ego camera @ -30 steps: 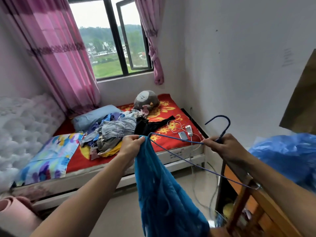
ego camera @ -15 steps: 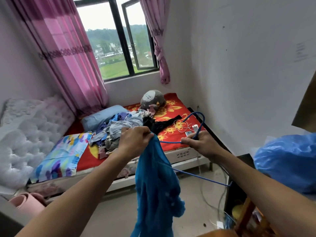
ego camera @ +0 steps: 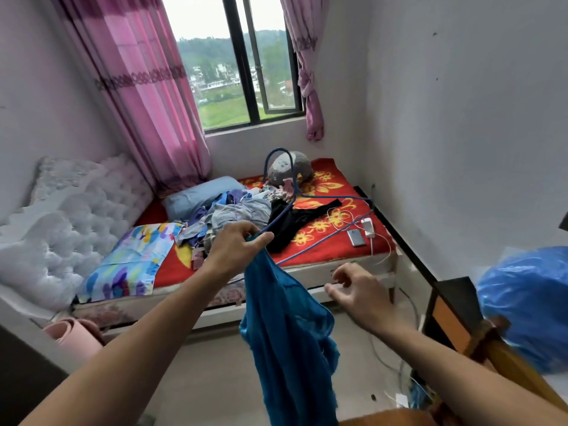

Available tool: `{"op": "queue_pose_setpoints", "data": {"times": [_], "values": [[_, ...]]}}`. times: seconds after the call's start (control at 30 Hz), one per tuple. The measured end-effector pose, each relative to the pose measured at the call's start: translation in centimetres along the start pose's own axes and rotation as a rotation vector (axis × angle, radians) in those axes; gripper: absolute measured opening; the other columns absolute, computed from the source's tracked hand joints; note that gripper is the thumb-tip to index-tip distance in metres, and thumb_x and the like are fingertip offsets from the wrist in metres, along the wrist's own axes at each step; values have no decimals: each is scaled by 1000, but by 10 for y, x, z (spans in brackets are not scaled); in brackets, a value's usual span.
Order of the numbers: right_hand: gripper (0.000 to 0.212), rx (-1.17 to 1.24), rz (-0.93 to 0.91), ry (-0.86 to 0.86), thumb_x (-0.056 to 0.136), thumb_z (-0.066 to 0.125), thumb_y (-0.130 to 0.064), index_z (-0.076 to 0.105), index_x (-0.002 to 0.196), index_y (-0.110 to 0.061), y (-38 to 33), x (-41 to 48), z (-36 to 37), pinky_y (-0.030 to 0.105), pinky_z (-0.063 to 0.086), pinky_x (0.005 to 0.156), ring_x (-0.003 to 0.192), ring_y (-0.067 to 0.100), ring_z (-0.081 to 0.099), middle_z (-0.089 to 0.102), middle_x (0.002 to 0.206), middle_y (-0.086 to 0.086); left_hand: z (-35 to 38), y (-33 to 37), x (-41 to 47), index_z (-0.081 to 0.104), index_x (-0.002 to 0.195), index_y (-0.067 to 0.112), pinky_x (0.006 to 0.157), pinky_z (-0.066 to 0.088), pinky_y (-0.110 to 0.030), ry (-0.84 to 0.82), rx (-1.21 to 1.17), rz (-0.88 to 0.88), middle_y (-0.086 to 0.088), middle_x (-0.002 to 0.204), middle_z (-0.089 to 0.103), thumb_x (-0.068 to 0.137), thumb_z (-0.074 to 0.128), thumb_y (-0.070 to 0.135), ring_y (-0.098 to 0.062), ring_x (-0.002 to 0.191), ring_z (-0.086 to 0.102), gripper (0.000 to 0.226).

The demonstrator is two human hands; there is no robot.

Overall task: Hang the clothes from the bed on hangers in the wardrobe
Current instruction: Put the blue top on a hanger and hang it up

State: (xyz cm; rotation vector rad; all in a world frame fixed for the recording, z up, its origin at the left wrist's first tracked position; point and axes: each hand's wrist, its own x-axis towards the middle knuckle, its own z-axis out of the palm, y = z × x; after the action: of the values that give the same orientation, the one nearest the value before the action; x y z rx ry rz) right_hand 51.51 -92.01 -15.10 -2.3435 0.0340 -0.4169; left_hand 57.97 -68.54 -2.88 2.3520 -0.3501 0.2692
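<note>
While my left hand pinches the top edge of the blue garment together w/ one shoulder tip of the blue wire hanger, my right hand hangs free just below the hanger, fingers loosely curled, holding nothing. The hanger is tilted, hook up toward the window, its far shoulder out over the bed. The garment dangles bunched from my pinch, down past my forearms.

Step in hand, I'd say: get the hanger inside the garment. Best way imo: keep the left pinch tight so the tip stays in the fabric, bring the right hand to the loose opening, find the other shoulder and spread it, then slide the free wire end in. The fabric looks thin and slippery, so prob. it slips off a bare wire unless both shoulders sit evenly. Check that before letting go.

The rest of the clothes pile is on the bed, touching a black piece. The wardrobe isn't in view, so I can't tell where the rail is.
</note>
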Motion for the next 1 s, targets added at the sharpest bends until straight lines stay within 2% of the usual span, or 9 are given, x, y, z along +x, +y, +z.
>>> {"op": "queue_pose_setpoints", "data": {"times": [0.13, 0.23, 0.33, 0.4, 0.47, 0.57, 0.67, 0.8, 1.0], "values": [[62, -217, 170, -304, 72, 63, -66, 51, 124, -35, 4, 0, 48, 32, 44, 80, 112, 17, 57, 59, 117, -8, -7, 19, -1, 63, 62, 16, 56, 36, -30, 24, -46, 96, 2, 57, 54, 84, 70, 37, -11, 54, 46, 32], [26, -271, 309, -347, 78, 58, -45, 60, 100, -31, 14, 10, 57, 31, 46, 73, 99, 22, 64, 69, 104, -5, -17, 23, -3, 63, 62, 14, 54, 34, -28, 42, -112, 159, 5, 55, 51, 84, 71, 33, -8, 53, 42, 30], [13, 77, 550, -353, 82, 59, -10, 69, 79, -18, 45, 16, 41, 29, 52, 58, 67, 20, 68, 71, 83, 8, -38, 3, -3, 66, 61, 17, 51, 30, -18, 67, -5, 215, 14, 48, 49, 82, 74, 28, -3, 49, 41, 25], [26, 409, 692, -316, 86, 48, 7, 69, 85, -9, 63, 25, 12, 24, 47, 44, 46, 17, 61, 67, 73, 14, -46, -26, -6, 70, 64, 20, 52, 33, -23, 6, 96, 222, 12, 52, 53, 80, 76, 31, -4, 52, 45, 20], [33, 572, 740, -262, 90, 42, 10, 68, 98, -8, 75, 39, -20, 25, 50, 42, 47, 17, 62, 67, 78, 15, -43, -51, -14, 74, 68, 21, 57, 39, -32, -78, 202, 222, 9, 60, 55, 78, 75, 38, -5, 56, 47, 20], [32, 641, 717, -267, 89, 43, 14, 64, 100, -7, 68, 56, -57, 26, 52, 41, 49, 16, 65, 66, 83, 16, -26, -69, -25, 75, 74, 24, 61, 47, -34, -162, 341, 253, 13, 67, 52, 80, 70, 46, -7, 63, 52, 23], [31, 445, 599, -269, 87, 46, 13, 64, 103, -6, 55, 64, -70, 30, 55, 51, 71, 23, 66, 66, 93, 17, -14, -69, -27, 75, 76, 25, 61, 46, -32, -135, 448, 249, 11, 71, 53, 81, 71, 42, -13, 69, 56, 19], [34, 251, 365, -181, 81, 51, 10, 69, 94, -15, 30, 67, -63, 35, 58, 68, 82, 25, 64, 65, 93, 9, -2, -59, -20, 70, 66, 24, 60, 40, -34, -36, 244, 191, 8, 64, 52, 81, 75, 29, -11, 60, 50, 16], [33, 43, 55, -34, 83, 51, 1, 71, 100, -19, -8, 53, -64, 16, 46, 71, 86, 13, 60, 66, 96, -3, 8, -53, -30, 74, 74, 17, 63, 42, -34, 197, 230, 59, 1, 74, 62, 82, 74, 32, -19, 70, 57, 16]]}}
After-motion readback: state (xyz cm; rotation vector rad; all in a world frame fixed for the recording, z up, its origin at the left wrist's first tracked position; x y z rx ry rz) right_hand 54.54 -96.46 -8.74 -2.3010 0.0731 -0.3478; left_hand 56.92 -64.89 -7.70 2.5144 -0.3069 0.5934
